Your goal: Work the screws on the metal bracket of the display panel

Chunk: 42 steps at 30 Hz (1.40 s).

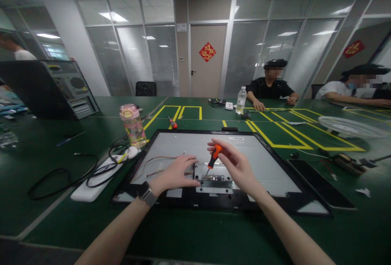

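Note:
A flat display panel (259, 167) with a black frame and grey back lies in front of me. On its lower middle sits a metal bracket (214, 189) with a hinge-like part. My right hand (238, 166) grips a screwdriver (214, 155) by its orange and black handle, the shaft slanting down to the bracket's left side. My left hand (175, 172), wearing a watch on the wrist, rests at the bracket's left edge with thumb and fingers apart. Thin wires (152, 159) run across the panel left of the bracket. The screwdriver's tip is too small to make out clearly.
Left of the panel are a white power strip (94, 183), a black cable (45, 193) and a pink-lidded bottle (133, 126). A computer case (39, 89) stands far left. To the right lies a dark flat slab (320, 183). Two people sit across the green table (195, 236), near a water bottle (241, 100).

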### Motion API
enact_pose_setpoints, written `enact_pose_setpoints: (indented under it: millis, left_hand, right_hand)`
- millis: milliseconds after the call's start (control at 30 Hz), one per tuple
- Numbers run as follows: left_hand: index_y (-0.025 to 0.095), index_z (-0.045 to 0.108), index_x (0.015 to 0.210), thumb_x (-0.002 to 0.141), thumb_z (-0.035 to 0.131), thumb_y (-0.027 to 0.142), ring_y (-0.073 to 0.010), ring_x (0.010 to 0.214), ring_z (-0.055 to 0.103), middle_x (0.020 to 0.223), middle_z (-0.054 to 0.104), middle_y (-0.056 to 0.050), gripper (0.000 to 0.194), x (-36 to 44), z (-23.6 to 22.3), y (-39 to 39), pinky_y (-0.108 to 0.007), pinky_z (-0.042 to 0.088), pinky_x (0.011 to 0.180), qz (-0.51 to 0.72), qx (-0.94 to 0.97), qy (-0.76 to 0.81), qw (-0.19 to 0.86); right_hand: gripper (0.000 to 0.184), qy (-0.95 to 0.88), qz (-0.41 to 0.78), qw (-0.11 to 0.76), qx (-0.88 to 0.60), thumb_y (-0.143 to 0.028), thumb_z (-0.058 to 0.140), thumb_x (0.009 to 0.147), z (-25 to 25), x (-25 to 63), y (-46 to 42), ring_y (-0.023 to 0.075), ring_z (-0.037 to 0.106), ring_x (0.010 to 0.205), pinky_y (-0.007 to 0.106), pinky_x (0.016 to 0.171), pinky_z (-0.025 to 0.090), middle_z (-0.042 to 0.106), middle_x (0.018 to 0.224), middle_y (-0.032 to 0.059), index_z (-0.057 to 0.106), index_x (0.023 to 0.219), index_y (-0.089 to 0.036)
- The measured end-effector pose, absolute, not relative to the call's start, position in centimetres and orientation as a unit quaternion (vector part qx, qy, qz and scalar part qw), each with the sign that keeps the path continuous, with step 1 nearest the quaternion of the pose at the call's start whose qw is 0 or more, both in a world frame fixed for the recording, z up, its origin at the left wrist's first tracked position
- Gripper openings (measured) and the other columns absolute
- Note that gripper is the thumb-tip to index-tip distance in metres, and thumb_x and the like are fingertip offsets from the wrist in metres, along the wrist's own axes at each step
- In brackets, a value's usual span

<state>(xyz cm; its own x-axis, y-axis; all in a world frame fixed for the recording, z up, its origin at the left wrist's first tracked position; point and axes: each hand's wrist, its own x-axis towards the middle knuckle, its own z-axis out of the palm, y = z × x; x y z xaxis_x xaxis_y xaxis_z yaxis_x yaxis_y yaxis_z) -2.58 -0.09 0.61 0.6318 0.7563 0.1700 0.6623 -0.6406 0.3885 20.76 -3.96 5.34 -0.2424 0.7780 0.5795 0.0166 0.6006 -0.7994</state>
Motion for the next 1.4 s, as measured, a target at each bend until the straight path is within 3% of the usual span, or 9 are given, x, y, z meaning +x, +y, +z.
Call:
enact_pose_setpoints:
  millis: [167,233,367,533,700,933,1200,1333,1400]
  left_hand:
    - [0.022,0.049,0.136,0.075,0.067,0.064,-0.0311,0.134,0.039,0.145,0.045,-0.011,0.077,-2.61,0.57,-0.05,-0.046,0.022,0.117,0.159,0.891,0.398,0.15]
    - [0.022,0.049,0.136,0.075,0.067,0.064,-0.0307,0.135,0.039,0.145,0.045,-0.011,0.077,-2.61,0.61,-0.06,-0.046,0.021,0.117,0.157,0.891,0.399,0.15]
    - [0.021,0.048,0.136,0.075,0.067,0.064,-0.0308,0.135,0.038,0.146,0.044,-0.011,0.077,-2.61,0.67,-0.09,-0.046,0.023,0.116,0.154,0.891,0.401,0.148]
    - [0.022,0.049,0.136,0.075,0.067,0.064,-0.0313,0.135,0.039,0.145,0.046,-0.01,0.076,-2.61,0.66,-0.15,-0.046,0.022,0.117,0.159,0.893,0.395,0.146]
    - [0.024,0.048,0.137,0.075,0.067,0.065,-0.032,0.136,0.038,0.145,0.045,-0.01,0.077,-2.64,0.57,-0.1,-0.046,0.021,0.117,0.16,0.893,0.395,0.144]
    - [0.025,0.048,0.136,0.074,0.068,0.064,-0.0312,0.135,0.039,0.145,0.046,-0.009,0.076,-2.73,0.24,0.09,-0.046,0.023,0.116,0.166,0.893,0.392,0.146]
    - [0.025,0.049,0.136,0.075,0.067,0.064,-0.0326,0.135,0.038,0.145,0.046,-0.009,0.076,-2.68,0.42,-0.07,-0.047,0.023,0.116,0.167,0.891,0.397,0.145]
    - [0.025,0.048,0.137,0.075,0.067,0.064,-0.0322,0.135,0.038,0.145,0.045,-0.009,0.075,-2.68,0.54,-0.1,-0.048,0.022,0.117,0.164,0.893,0.391,0.15]
    - [0.025,0.048,0.137,0.075,0.066,0.064,-0.0324,0.135,0.038,0.145,0.045,-0.009,0.075,-2.68,0.62,-0.13,-0.048,0.022,0.116,0.161,0.892,0.394,0.151]
  right_hand:
    - [0.03,-0.703,0.2,0.59,-0.344,-0.023,0.066,0.083,5.13,20.73,-3.68,0.0216,0.065,0.087,0.04,0.083,0.054,0.065,0.094,0.0059,0.067,0.113,-0.026]
    - [0.032,-0.714,0.16,0.587,-0.345,-0.023,0.063,0.086,5.07,20.74,-3.65,0.0225,0.065,0.09,0.043,0.087,0.052,0.065,0.098,0.007,0.066,0.118,-0.025]
    - [0.04,-0.734,0.236,0.56,-0.303,-0.021,0.045,0.095,4.99,20.8,-3.62,0.0217,0.066,0.101,0.043,0.089,0.053,0.065,0.118,0.0092,0.054,0.133,-0.028]
    - [0.033,-0.715,0.169,0.585,-0.343,-0.024,0.059,0.088,4.75,20.73,-3.57,0.0219,0.065,0.089,0.041,0.083,0.054,0.067,0.097,0.0069,0.064,0.121,-0.027]
    - [0.039,-0.724,0.271,0.563,-0.294,-0.025,0.045,0.096,4.9,20.56,-3.85,0.0221,0.067,0.1,0.044,0.089,0.053,0.065,0.116,0.0084,0.053,0.134,-0.031]
    - [0.016,-0.676,0.227,0.616,-0.335,-0.031,0.069,0.081,4.69,20.26,-3.76,0.0185,0.06,0.077,0.037,0.076,0.053,0.06,0.085,0.0034,0.072,0.097,-0.025]
    - [0.027,-0.663,0.415,0.561,-0.271,-0.036,0.052,0.094,4.85,20.48,-3.78,0.0209,0.064,0.102,0.04,0.09,0.051,0.069,0.102,0.0056,0.063,0.117,-0.028]
    - [0.019,-0.656,0.376,0.587,-0.289,-0.035,0.066,0.085,4.88,20.43,-3.6,0.0192,0.067,0.087,0.035,0.08,0.055,0.068,0.097,0.0046,0.067,0.101,-0.026]
    - [0.02,-0.66,0.363,0.587,-0.297,-0.034,0.067,0.084,4.99,20.54,-3.58,0.0186,0.067,0.082,0.034,0.077,0.056,0.067,0.094,0.0043,0.067,0.102,-0.025]
